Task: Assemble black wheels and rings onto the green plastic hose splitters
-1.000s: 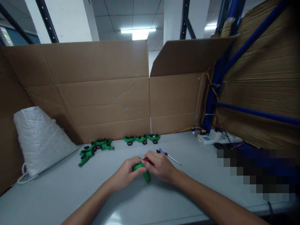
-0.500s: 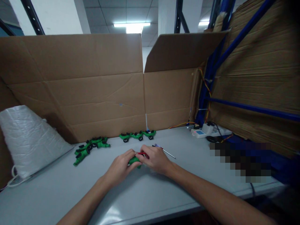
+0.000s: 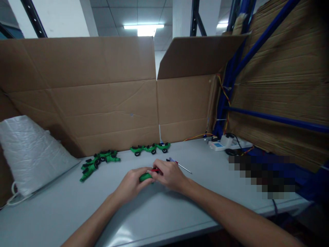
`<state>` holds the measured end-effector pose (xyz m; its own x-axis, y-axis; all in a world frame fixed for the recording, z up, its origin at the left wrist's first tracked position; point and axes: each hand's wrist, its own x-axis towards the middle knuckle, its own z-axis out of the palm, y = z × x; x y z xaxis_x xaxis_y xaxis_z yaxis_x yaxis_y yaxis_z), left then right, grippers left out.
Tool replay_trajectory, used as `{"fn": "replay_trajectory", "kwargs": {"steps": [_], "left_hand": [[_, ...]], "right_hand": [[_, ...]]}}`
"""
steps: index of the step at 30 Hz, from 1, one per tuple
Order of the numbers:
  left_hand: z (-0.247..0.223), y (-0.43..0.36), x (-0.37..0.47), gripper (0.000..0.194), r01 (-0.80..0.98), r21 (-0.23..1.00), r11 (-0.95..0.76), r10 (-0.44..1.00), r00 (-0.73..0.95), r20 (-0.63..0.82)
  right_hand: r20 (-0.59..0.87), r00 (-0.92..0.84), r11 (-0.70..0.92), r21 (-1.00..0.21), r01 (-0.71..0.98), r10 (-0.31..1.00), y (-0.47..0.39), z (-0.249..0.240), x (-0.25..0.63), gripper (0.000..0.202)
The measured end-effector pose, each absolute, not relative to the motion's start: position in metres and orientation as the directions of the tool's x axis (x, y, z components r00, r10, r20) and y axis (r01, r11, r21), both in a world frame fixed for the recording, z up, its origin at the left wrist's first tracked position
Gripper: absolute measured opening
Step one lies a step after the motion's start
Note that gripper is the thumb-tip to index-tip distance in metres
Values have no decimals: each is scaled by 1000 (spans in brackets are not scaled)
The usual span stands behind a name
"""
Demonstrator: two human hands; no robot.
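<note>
My left hand [image 3: 132, 184] is closed around a small green toy part [image 3: 145, 177], whose rounded green side shows between the fingers and thumb. Against it, my right hand [image 3: 168, 175] pinches a thin red piece [image 3: 155, 170]; its kind is not clear, since the fingers cover most of it. Both hands touch each other just over the table. Right behind my right hand lies a screwdriver [image 3: 184, 167] with a bare metal shaft, its handle partly hidden by the knuckles.
Three green toy vehicles [image 3: 150, 149] stand in a row at the cardboard wall [image 3: 110, 109]. Several more green toys [image 3: 99, 160] lie heaped at the left. A white bag [image 3: 36, 154] leans in the left corner. A power strip [image 3: 218, 145] sits back right on the grey table [image 3: 64, 212].
The green part has turned slightly within my hands, and the red piece shows at a slightly different angle. Both hands stay in nearly the same place.
</note>
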<state>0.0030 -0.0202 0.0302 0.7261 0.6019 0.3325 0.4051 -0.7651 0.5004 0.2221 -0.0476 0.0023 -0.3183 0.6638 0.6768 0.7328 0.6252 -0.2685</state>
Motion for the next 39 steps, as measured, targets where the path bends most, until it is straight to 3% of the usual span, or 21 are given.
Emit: {"fn": "replay_trajectory", "kwargs": {"steps": [18, 24, 32, 39], "left_hand": [[33, -23, 4, 28, 344, 575, -742, 587, 748, 310], [31, -23, 3, 33, 304, 626, -718, 591, 741, 318], [29, -21, 3, 30, 321, 583, -746, 576, 751, 324], [34, -23, 2, 31, 319, 605, -730, 590, 741, 321]], "right_hand": [[708, -368, 667, -193, 720, 602, -51, 2, 219, 5], [696, -355, 655, -218, 724, 624, -49, 0, 220, 7], [715, -391, 686, -170, 707, 580, -50, -2, 220, 3], [716, -373, 683, -196, 703, 590, -50, -2, 222, 11]]}}
